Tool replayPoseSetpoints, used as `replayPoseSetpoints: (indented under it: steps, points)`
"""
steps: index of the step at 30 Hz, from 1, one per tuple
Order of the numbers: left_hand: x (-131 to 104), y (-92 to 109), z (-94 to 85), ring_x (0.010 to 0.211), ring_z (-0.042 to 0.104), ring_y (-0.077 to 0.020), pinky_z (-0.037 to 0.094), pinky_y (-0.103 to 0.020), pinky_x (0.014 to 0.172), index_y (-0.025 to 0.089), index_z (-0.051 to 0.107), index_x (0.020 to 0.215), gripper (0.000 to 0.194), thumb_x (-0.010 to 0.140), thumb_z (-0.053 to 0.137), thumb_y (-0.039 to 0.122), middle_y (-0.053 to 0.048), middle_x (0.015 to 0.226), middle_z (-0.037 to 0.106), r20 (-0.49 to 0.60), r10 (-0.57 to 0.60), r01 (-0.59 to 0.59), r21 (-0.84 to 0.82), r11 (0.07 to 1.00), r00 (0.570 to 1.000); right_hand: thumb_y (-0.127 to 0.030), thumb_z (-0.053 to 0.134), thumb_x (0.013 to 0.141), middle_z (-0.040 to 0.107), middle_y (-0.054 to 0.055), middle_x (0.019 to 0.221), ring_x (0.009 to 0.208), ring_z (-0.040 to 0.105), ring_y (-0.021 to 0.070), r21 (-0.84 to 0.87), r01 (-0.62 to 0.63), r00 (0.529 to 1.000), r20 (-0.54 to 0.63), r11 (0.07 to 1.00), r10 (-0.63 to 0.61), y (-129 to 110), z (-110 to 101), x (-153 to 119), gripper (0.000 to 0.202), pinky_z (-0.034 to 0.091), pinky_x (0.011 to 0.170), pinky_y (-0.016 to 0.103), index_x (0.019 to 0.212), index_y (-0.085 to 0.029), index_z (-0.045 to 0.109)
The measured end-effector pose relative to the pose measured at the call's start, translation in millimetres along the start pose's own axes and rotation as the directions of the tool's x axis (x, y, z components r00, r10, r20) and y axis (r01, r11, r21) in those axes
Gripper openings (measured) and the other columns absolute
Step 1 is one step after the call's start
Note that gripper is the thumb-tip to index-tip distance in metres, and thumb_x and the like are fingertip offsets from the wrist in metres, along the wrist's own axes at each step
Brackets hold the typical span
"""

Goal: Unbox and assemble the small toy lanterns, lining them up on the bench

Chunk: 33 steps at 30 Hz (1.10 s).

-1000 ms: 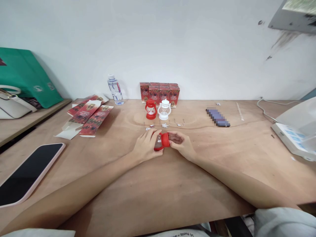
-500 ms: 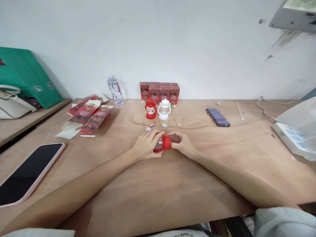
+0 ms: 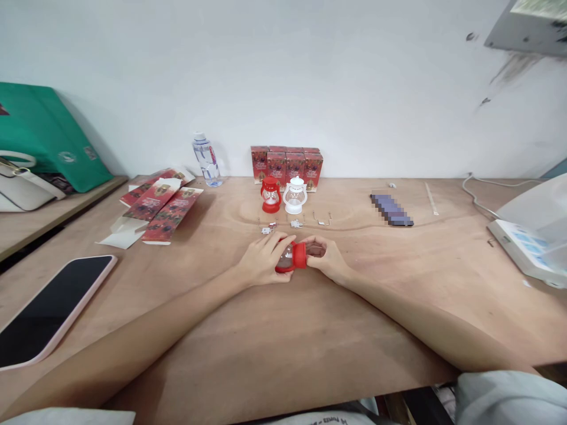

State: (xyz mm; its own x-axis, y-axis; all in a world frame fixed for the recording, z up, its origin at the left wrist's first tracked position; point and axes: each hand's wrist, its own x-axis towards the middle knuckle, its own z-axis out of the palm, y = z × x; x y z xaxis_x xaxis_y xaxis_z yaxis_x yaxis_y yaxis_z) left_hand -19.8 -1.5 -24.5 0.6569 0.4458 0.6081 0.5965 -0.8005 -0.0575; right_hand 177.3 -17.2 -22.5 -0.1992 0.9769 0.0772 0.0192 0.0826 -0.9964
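A red lantern (image 3: pixel 299 255) lies on its side between my hands, its red base toward the right. My left hand (image 3: pixel 264 260) is wrapped round its clear body. My right hand (image 3: pixel 326 260) is at the base, thumb and fingers curved against its underside; whether they pinch a small part there is hidden. Beyond them a red lantern (image 3: pixel 271 195) and a white lantern (image 3: pixel 295 196) stand upright side by side. Small metal and white parts (image 3: pixel 297 224) lie in a row between these lanterns and my hands.
Red boxes (image 3: pixel 286 168) stand against the wall, with a water bottle (image 3: pixel 207 160) to their left. Flattened red cartons (image 3: pixel 170 218) and a phone (image 3: pixel 57 310) are on the left. A blurred dark object (image 3: pixel 392 210) and a white power strip (image 3: pixel 527 251) are on the right.
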Motion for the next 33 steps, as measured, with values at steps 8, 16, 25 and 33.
replayPoseSetpoints:
  steps: [8,16,25,33]
  points:
    - [-4,-1,1.9,0.094,0.063,-0.0253,0.054,-0.034,0.075,0.015,0.047,0.126,0.063,0.067,0.059,0.037,-0.012,0.11,0.061,-0.01,-0.021,0.021,-0.015,1.0,1.0,-0.02,0.069,0.054,0.069,0.0,0.077,0.073,0.065,0.0166,-0.023,0.016,1.0,0.017,1.0,-0.015,0,1,-2,0.03,0.052,0.07,0.03,0.082,-0.018,0.06]
    - [-2,11,-3.7,0.09,0.064,-0.0248,0.055,-0.033,0.073,0.012,0.044,0.126,0.068,0.065,0.057,0.038,-0.013,0.108,0.06,-0.015,0.023,-0.024,-0.074,0.997,1.0,-0.019,0.05,0.058,0.062,-0.001,0.059,0.057,0.056,0.0131,-0.02,0.025,0.995,-0.095,0.999,-0.027,4,-5,2,0.011,0.048,0.06,0.028,0.059,-0.019,0.061]
    - [2,10,0.3,0.092,0.065,-0.0266,0.056,-0.034,0.066,0.014,0.045,0.124,0.066,0.066,0.063,0.039,-0.014,0.115,0.059,0.064,-0.187,0.187,-0.005,0.982,0.98,-0.017,0.043,0.062,0.065,0.001,0.074,0.071,0.06,0.0164,-0.192,0.074,0.994,-0.068,0.978,-0.089,10,2,6,0.02,0.048,0.07,0.03,0.074,-0.019,0.059]
    - [3,11,-6.7,0.103,0.062,-0.0251,0.055,-0.034,0.074,0.02,0.039,0.127,0.068,0.068,0.066,0.038,-0.01,0.121,0.054,0.024,-0.339,0.339,-0.141,0.93,0.94,-0.02,0.04,0.081,0.063,0.002,0.072,0.061,0.054,0.0144,-0.63,0.292,0.916,-0.033,0.72,-0.4,6,0,-11,0.013,0.04,0.06,0.026,0.083,-0.019,0.052]
